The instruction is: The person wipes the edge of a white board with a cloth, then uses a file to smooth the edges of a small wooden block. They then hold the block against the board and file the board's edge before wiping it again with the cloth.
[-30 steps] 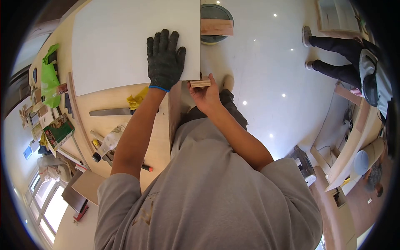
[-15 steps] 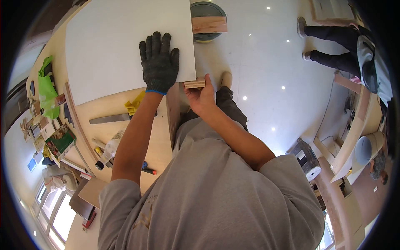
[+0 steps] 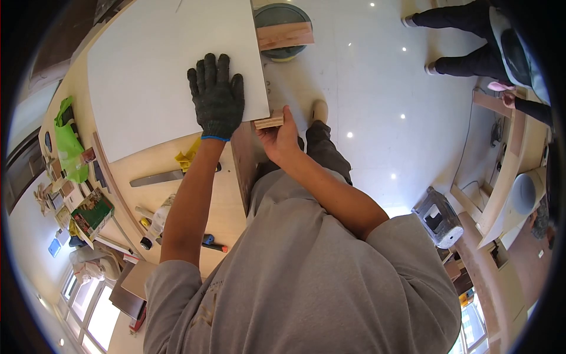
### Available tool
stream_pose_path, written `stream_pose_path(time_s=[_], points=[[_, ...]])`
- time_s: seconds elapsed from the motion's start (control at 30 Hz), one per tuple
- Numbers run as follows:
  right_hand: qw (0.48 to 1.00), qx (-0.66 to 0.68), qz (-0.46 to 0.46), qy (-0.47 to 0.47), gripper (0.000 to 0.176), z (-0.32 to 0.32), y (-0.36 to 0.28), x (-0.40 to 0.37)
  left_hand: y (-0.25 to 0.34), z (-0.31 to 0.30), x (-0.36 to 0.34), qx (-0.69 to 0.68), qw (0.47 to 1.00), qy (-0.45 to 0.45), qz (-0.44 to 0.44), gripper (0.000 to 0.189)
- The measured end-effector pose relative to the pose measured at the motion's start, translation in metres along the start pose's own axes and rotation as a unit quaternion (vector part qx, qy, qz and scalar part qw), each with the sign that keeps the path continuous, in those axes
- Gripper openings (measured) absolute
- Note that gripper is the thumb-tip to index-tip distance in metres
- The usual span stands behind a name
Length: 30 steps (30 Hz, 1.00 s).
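My left hand (image 3: 217, 103), in a dark knitted glove with a blue cuff, lies flat with fingers stretched out on a large white board (image 3: 147, 82). The board rests on a wooden workbench (image 3: 132, 203). At the board's near right corner, my bare right hand (image 3: 281, 141) grips a small layered plywood block (image 3: 270, 120) from below and the side. The block sits against the board's edge. Some of the right fingers are hidden under it.
A handsaw (image 3: 158, 178) and a yellow cloth (image 3: 187, 157) lie near the board. A round dark bin (image 3: 282, 13) bears a wooden piece (image 3: 287, 36). A grey and black plastic stool (image 3: 437, 218) stands on the floor. Another person (image 3: 466, 65) is at the right.
The view has shifted slightly, with the board appearing further left and lower. Both hands keep their places on board and block. The other person's legs have moved, and their hand now shows.
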State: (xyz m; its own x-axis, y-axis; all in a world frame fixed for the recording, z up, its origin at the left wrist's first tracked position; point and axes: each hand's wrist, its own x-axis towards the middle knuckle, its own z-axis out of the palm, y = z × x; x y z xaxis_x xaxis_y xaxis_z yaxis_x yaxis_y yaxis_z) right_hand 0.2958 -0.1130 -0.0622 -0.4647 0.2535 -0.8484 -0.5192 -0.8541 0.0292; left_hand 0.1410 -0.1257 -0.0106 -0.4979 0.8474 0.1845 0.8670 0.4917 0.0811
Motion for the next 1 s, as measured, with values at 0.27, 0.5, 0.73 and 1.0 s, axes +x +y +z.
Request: stream_pose_path(time_s=[0.27, 0.5, 0.73, 1.0], points=[[0.997, 0.027, 0.043, -0.06, 0.051, -0.004, -0.003, 0.005, -0.001, 0.001, 0.0, 0.006, 1.0, -0.005, 0.006, 0.052], [0.999, 0.024, 0.009, -0.04, 0.049, -0.007, 0.0, 0.015, -0.001, 0.0, -0.001, 0.0, 1.0, -0.002, 0.005, 0.051], [0.999, -0.009, -0.036, -0.004, 0.05, 0.003, 0.006, 0.0, 0.001, -0.003, 0.0, -0.015, 1.0, 0.001, 0.002, 0.051], [0.999, -0.013, -0.039, -0.001, 0.053, 0.003, 0.008, -0.002, -0.001, 0.001, -0.001, 0.003, 1.0, 0.002, 0.002, 0.052]])
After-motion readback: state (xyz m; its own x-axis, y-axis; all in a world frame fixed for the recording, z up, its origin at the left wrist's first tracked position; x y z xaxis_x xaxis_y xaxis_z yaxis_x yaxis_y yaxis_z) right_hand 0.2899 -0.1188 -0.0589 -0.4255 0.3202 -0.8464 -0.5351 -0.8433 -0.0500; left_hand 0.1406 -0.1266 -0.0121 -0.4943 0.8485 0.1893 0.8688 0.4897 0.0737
